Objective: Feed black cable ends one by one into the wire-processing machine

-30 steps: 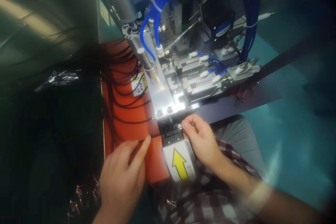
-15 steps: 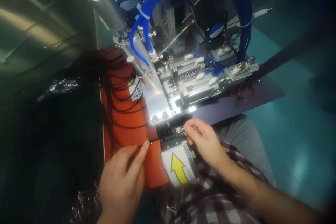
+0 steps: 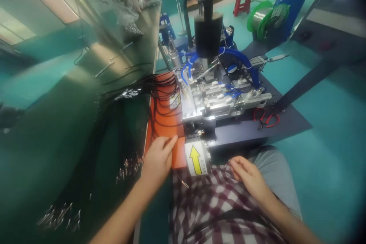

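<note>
My left hand (image 3: 158, 156) is closed at the orange plate (image 3: 180, 156), thumb and index finger pinching a thin black cable (image 3: 183, 137). From the fingertips the cable runs right to the machine's front, where small coloured wire ends (image 3: 201, 132) show. Below this hand hangs another cable end (image 3: 184, 184) with bared wires. My right hand (image 3: 248, 175) is over my lap, fingers pinched together; whatever lies in them is too small to make out. Between my hands is the machine's front cover with a yellow arrow (image 3: 195, 160).
Metal clamps and blue air hoses (image 3: 240, 58) make up the machine (image 3: 217, 99) ahead. Red-handled pliers (image 3: 265, 119) lie on its grey base. Black cables (image 3: 154, 80) bundle across the dark table at left. Behind stand a green wire spool (image 3: 260, 19) and a red stool (image 3: 243, 0).
My right hand has drawn back from the wire ends, down and right to my lap. My left hand stays by the cable. The view has tilted up, showing more of the room.
</note>
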### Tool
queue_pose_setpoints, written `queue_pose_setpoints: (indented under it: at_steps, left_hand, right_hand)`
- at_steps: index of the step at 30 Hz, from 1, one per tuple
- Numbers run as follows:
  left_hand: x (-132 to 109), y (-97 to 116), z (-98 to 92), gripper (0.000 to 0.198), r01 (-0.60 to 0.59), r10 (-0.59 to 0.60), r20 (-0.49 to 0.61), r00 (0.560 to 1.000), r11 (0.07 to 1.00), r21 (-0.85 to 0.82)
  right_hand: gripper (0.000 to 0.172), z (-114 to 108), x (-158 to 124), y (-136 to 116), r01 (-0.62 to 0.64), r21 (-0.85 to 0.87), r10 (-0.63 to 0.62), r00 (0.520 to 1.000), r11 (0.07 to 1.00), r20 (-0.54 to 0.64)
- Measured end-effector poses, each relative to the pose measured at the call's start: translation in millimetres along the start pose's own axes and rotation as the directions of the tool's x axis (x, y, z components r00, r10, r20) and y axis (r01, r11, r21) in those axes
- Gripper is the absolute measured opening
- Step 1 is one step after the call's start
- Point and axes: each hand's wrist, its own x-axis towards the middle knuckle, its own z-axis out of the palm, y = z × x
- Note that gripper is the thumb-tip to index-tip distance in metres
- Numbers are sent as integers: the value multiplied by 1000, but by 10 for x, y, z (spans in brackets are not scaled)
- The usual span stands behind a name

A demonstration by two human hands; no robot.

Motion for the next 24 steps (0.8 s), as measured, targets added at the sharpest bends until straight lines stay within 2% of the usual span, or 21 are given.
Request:
queue_pose_setpoints:
  at_steps: [8, 18, 24]
  left_hand:
    - [-35, 60, -48, 42, 53, -51, 37, 998, 998, -43]
    - [228, -152, 10, 44, 121, -106, 117, 987, 984, -127]
    - [236, -151, 7, 43, 136, -119, 124, 985, 981, -136]
  right_hand:
    - [44, 24, -59, 136, 16, -67, -13, 999, 998, 40]
    - [42, 30, -163, 180, 16, -131, -2, 994, 991, 105]
    - [43, 46, -208, 350, 30, -145, -13, 993, 989, 120]
